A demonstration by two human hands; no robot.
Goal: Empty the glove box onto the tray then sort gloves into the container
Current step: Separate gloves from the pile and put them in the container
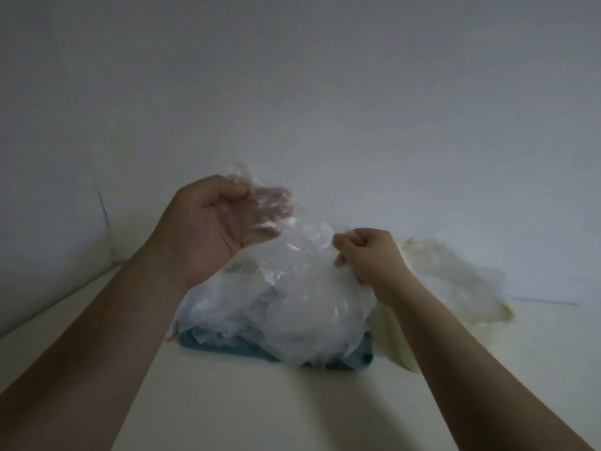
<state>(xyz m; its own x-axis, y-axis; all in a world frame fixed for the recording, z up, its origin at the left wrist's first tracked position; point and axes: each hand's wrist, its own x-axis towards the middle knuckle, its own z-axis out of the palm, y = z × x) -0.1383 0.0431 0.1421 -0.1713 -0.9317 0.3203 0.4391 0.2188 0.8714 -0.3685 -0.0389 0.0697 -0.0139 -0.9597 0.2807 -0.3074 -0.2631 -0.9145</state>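
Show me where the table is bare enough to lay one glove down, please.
Bare table lies nearest you, in front of the blue tray, and at far right past the pale yellow heap. The middle is crowded: clear gloves cover the tray, and the left hand and right hand grip them.

Teal item point(357, 356) mostly buried under glove pile point(292, 297), identity unclear; left hand point(211, 226) fingers point(276, 203) blurred behind clear glove point(242, 175).

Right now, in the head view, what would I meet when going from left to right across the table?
Left hand gripping a clear glove → heap of clear plastic gloves → right hand pinching that heap → pale yellow tray.
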